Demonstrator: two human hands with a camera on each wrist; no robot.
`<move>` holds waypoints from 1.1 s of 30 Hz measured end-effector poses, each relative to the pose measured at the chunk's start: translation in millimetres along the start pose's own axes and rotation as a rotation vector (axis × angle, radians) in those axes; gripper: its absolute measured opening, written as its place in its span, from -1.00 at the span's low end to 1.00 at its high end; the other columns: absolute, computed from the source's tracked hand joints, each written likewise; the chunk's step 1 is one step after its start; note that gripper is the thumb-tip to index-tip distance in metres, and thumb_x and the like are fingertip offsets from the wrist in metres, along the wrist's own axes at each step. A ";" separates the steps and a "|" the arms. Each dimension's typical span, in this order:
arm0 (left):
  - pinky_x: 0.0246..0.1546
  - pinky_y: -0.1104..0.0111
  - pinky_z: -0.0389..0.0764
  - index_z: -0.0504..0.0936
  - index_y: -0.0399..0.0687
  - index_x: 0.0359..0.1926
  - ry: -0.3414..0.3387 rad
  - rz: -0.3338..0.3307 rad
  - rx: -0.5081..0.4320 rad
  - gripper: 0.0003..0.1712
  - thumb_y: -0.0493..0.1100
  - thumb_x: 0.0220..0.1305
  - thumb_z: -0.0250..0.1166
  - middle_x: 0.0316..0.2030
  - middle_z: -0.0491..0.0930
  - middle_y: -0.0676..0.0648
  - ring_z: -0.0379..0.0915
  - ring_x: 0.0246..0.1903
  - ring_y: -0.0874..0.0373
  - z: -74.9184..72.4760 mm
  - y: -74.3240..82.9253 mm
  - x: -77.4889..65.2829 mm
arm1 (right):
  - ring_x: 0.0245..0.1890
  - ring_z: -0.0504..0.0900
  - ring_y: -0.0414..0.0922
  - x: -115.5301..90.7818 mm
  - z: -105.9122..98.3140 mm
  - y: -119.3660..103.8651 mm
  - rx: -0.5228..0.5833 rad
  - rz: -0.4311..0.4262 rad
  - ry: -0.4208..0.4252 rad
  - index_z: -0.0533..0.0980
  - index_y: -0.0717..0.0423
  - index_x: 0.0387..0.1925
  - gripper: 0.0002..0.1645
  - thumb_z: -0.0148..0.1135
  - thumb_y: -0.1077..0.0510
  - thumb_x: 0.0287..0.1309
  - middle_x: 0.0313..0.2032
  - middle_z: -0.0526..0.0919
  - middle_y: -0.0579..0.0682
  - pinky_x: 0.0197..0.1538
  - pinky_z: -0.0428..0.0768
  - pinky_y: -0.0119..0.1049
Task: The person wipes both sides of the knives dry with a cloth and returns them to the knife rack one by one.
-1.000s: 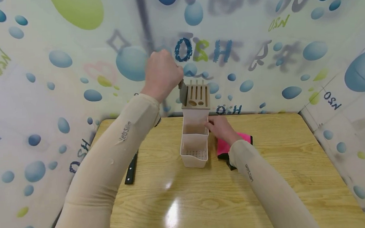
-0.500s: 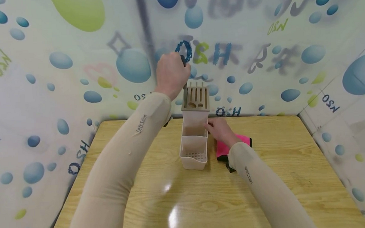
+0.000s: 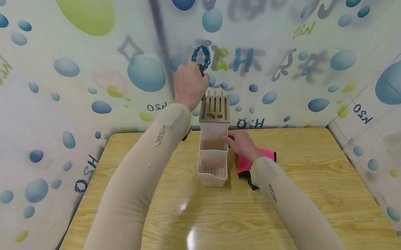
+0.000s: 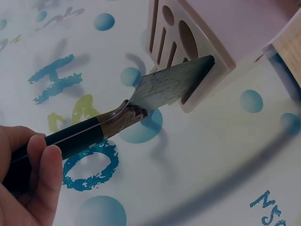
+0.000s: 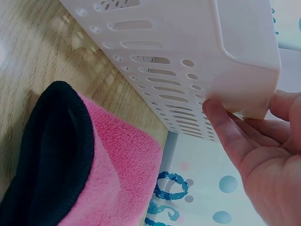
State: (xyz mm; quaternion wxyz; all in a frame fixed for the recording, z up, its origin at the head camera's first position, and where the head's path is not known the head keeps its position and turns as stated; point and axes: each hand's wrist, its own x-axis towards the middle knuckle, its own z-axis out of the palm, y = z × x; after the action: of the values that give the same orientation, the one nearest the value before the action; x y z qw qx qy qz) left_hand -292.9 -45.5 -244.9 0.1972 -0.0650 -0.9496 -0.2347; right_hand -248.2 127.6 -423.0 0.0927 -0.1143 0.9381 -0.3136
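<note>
A broad-bladed kitchen knife [image 4: 70, 141] is gripped by its black handle in my left hand [image 3: 190, 84]. Its blade [image 4: 169, 84] stands at the outermost left slot of the brown slotted top [image 3: 216, 107], and its far end appears to enter that slot. This top belongs to a tall pale plastic knife and utensil holder [image 3: 214, 180], upright on the table with stepped compartments in front. My right hand [image 3: 243, 143] pinches the holder's right side, thumb and fingers around its wall in the right wrist view.
Beneath my right forearm lies a folded pink cloth [image 3: 244, 164] with black edging, beside the holder. The wooden table [image 3: 275, 218] meets a patterned wall [image 3: 267, 32] just behind the holder. My left forearm covers part of the table's left side.
My left hand has moved slightly right with the knife, whose blade now shows more edge-on at the slot. The left forearm now hides a black-handled knife on the table. My right hand keeps its hold.
</note>
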 end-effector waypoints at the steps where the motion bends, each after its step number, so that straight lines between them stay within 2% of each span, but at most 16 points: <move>1: -0.78 0.40 0.26 0.34 -0.04 -0.73 -0.002 -0.002 0.001 -0.51 -0.06 0.37 0.10 -0.81 0.27 0.01 0.22 -0.83 0.20 1.4 -0.3 0.4 | -0.59 0.35 -0.10 0.2 0.1 0.0 0.000 0.000 -0.001 0.48 0.16 -0.38 -0.64 -0.01 0.00 0.44 -0.65 0.33 -0.04 -0.43 0.35 -0.28; 8: -0.76 0.41 0.25 0.33 -0.04 -0.69 -0.023 -0.018 0.002 -0.54 -0.05 0.38 0.10 -0.78 0.25 0.02 0.20 -0.80 0.22 10.1 -2.7 2.7 | -0.56 0.37 -0.09 -0.5 0.3 -1.3 0.014 0.014 -0.009 0.54 0.18 -0.27 -0.63 -0.02 -0.02 0.44 -0.62 0.35 -0.03 -0.41 0.37 -0.27; 13: -0.74 0.40 0.24 0.35 -0.05 -0.68 -0.007 -0.021 0.000 -0.54 -0.04 0.38 0.13 -0.77 0.27 0.00 0.21 -0.78 0.20 16.2 -6.6 2.1 | -0.56 0.37 -0.08 -1.2 0.9 -2.0 0.018 0.019 -0.011 0.55 0.20 -0.26 -0.61 -0.01 -0.03 0.44 -0.62 0.35 -0.03 -0.41 0.37 -0.27; 19: -0.62 0.37 0.42 0.51 -0.09 -0.44 -0.038 -0.053 0.026 -0.66 0.04 0.39 0.15 -0.61 0.46 -0.04 0.42 -0.64 0.17 24.4 -8.0 2.1 | -0.56 0.37 -0.09 -2.2 0.5 -1.1 0.012 0.022 0.003 0.53 0.21 -0.33 -0.60 0.00 -0.03 0.44 -0.62 0.36 -0.03 -0.41 0.37 -0.27; 27: -0.67 0.35 0.37 0.46 -0.07 -0.61 -0.052 -0.083 0.008 -0.58 0.02 0.36 0.19 -0.67 0.47 -0.04 0.41 -0.67 0.14 33.1 -12.0 2.8 | -0.56 0.35 -0.09 -2.6 1.5 0.4 0.026 0.007 0.010 0.55 0.22 -0.26 -0.63 0.02 -0.01 0.43 -0.63 0.34 -0.04 -0.42 0.36 -0.28; 33: -0.60 0.35 0.40 0.54 -0.09 -0.47 -0.067 -0.100 -0.007 -0.63 0.08 0.33 0.23 -0.55 0.53 -0.04 0.46 -0.57 0.14 37.0 -15.0 3.6 | -0.56 0.35 -0.09 -2.4 1.2 1.7 0.029 -0.002 0.010 0.55 0.19 -0.25 -0.65 0.01 -0.01 0.43 -0.62 0.34 -0.03 -0.42 0.36 -0.28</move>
State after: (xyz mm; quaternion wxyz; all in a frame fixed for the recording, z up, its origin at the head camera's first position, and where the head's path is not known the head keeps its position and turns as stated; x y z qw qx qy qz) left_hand -312.2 -41.2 -279.8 0.1532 -0.0258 -0.9569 -0.2454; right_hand -245.9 128.9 -424.7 0.0894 -0.1125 0.9337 -0.3279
